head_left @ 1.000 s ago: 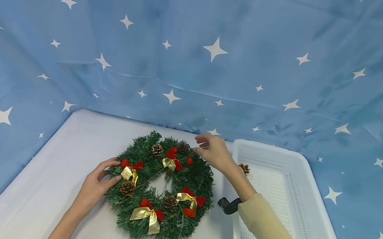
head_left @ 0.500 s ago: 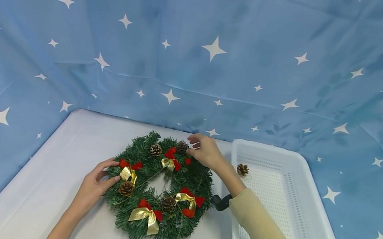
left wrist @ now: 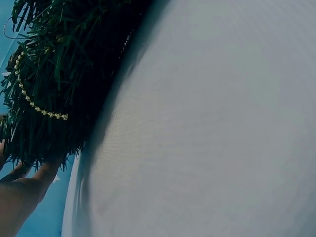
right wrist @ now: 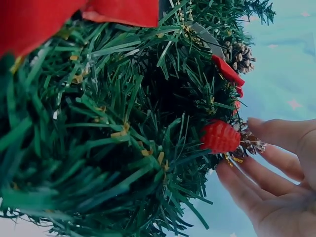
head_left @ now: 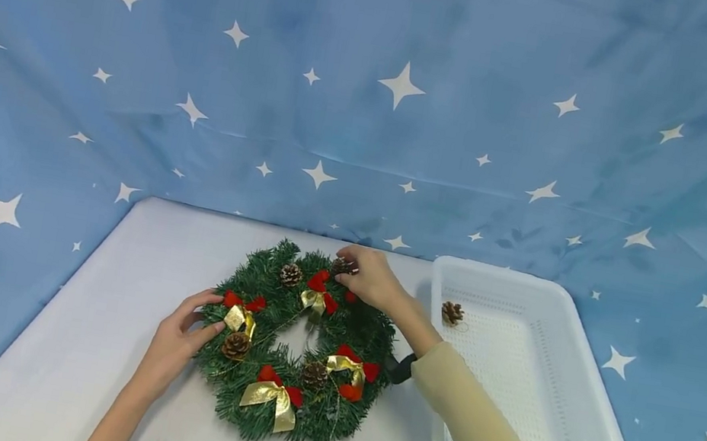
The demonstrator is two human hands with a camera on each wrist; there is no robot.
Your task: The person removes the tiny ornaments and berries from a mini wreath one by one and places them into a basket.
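A green Christmas wreath lies on the white table, decorated with gold-and-red bows, red berries and several pine cones. My left hand grips its left edge, thumb near a bow and a brown pine cone. At the far right side of the wreath, my right hand holds a pine cone between thumb and fingers. The right wrist view shows this cone partly hidden behind a red berry. Gold beads hang on the wreath's side in the left wrist view.
A white plastic basket stands to the right, with one loose pine cone at its left wall. My right forearm crosses over the basket's left side. A blue curtain with white stars rises behind the table.
My right hand has moved left from the wreath's outer right edge to the pine cone, and its fingers have closed around it. My left hand keeps its place on the wreath.
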